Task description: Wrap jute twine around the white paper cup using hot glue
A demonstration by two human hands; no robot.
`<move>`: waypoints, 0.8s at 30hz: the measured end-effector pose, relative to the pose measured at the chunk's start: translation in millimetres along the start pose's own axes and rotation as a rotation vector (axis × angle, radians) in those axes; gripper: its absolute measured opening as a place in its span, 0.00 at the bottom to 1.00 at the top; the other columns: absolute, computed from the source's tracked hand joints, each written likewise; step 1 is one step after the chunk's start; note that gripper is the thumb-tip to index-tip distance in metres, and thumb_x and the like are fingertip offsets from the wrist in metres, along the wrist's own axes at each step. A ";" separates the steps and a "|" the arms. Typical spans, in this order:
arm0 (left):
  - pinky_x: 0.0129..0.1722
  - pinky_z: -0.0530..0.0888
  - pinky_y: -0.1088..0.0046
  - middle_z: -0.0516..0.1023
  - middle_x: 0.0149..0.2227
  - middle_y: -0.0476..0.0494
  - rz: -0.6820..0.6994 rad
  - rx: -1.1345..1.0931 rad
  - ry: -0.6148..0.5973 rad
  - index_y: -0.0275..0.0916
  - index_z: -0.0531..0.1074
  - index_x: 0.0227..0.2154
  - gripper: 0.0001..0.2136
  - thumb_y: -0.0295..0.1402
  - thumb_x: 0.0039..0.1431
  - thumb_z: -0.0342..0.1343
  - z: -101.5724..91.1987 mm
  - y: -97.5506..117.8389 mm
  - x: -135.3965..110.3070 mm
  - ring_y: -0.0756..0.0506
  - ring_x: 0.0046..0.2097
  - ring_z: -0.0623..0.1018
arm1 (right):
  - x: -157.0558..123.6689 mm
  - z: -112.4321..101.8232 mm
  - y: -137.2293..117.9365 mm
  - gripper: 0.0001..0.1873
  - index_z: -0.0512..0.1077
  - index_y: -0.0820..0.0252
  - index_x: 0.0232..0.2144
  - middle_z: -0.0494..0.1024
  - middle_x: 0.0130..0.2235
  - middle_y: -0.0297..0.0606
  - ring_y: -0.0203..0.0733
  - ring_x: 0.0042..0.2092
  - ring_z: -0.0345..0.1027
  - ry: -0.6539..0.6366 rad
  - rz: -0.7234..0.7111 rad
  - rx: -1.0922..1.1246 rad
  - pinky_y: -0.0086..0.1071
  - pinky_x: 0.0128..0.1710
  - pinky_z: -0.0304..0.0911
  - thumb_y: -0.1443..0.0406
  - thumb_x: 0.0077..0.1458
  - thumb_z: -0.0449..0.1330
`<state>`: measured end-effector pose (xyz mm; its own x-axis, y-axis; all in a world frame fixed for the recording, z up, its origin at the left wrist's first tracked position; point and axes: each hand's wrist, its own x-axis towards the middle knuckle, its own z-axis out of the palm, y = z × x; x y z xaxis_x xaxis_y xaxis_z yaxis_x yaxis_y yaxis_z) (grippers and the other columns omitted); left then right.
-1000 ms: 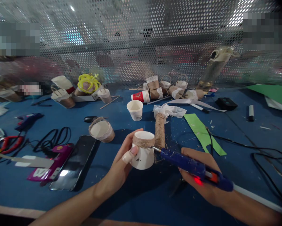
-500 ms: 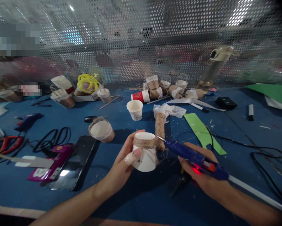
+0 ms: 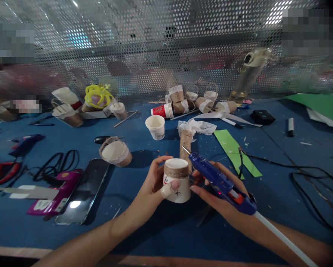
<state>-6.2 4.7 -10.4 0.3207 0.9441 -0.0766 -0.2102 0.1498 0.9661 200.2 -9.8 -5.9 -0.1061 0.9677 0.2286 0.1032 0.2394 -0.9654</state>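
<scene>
A white paper cup (image 3: 180, 191), its upper part wrapped in brown twine, is gripped by my left hand (image 3: 155, 185), with the thumb across its front. My right hand (image 3: 216, 189) holds a blue glue gun (image 3: 219, 178) with a white glue stick running out of its back end. The gun's metal nozzle points up and left, just above the cup's right rim. Right-hand fingertips are at the cup's right side; whether they touch it is hard to see. Behind the cup lies a twine roll (image 3: 185, 142), beside some white lace (image 3: 201, 127).
A plain paper cup (image 3: 155, 128) and a twine-covered cup (image 3: 117, 152) stand beyond my left hand. On the left lie a phone (image 3: 83, 191), a purple glue gun (image 3: 56, 193) and pliers (image 3: 5, 172). Green paper (image 3: 237, 154) and a black cable (image 3: 294, 168) are at right.
The held cup has turned in my left hand and shifted slightly right. My right hand and the glue gun have moved left, bringing the fingers to the cup's side.
</scene>
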 end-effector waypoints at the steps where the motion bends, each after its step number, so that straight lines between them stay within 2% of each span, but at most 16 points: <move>1: 0.46 0.70 0.68 0.76 0.49 0.45 0.001 0.005 -0.003 0.50 0.63 0.53 0.21 0.34 0.58 0.61 0.8 0.4 0.2 0.42 0.49 0.75 | 0.1 -0.4 0.4 0.11 0.72 0.52 0.39 0.77 0.34 0.30 0.37 0.34 0.73 -0.005 0.008 -0.014 0.29 0.36 0.72 0.67 0.52 0.67; 5: 0.45 0.70 0.70 0.76 0.50 0.46 -0.016 0.033 -0.017 0.52 0.60 0.55 0.23 0.34 0.59 0.61 1.6 1.8 0.1 0.43 0.49 0.75 | 1.6 -2.7 -3.1 0.05 0.73 0.53 0.33 0.75 0.30 0.28 0.34 0.30 0.71 -0.001 0.027 -0.052 0.26 0.32 0.69 0.67 0.54 0.66; 10: 0.44 0.70 0.74 0.75 0.50 0.48 0.020 0.035 -0.076 0.52 0.63 0.52 0.19 0.33 0.60 0.60 -1.2 -0.9 -0.5 0.46 0.49 0.75 | 4.1 -2.2 -12.1 0.06 0.71 0.55 0.29 0.74 0.28 0.28 0.33 0.29 0.70 0.037 0.121 -0.084 0.25 0.32 0.70 0.64 0.53 0.67; 14: 0.41 0.70 0.75 0.75 0.48 0.49 0.025 -0.009 -0.106 0.52 0.63 0.48 0.16 0.33 0.60 0.60 -1.6 -3.6 0.2 0.47 0.46 0.76 | 5.4 -1.0 -15.7 0.08 0.70 0.55 0.25 0.76 0.28 0.28 0.34 0.31 0.73 0.034 0.172 -0.053 0.26 0.35 0.72 0.63 0.53 0.66; 24: 0.41 0.70 0.73 0.73 0.48 0.49 0.014 -0.048 -0.148 0.51 0.62 0.46 0.16 0.34 0.59 0.61 -1.0 -5.8 -0.8 0.46 0.46 0.75 | 2.8 1.6 -11.3 0.08 0.72 0.54 0.28 0.76 0.27 0.30 0.36 0.28 0.73 0.088 0.237 -0.011 0.28 0.32 0.74 0.60 0.48 0.67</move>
<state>-6.2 3.4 -16.1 0.4491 0.8932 -0.0228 -0.2580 0.1541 0.9538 197.2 -9.9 5.5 0.0089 0.9999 0.0061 0.1257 0.0050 -0.9921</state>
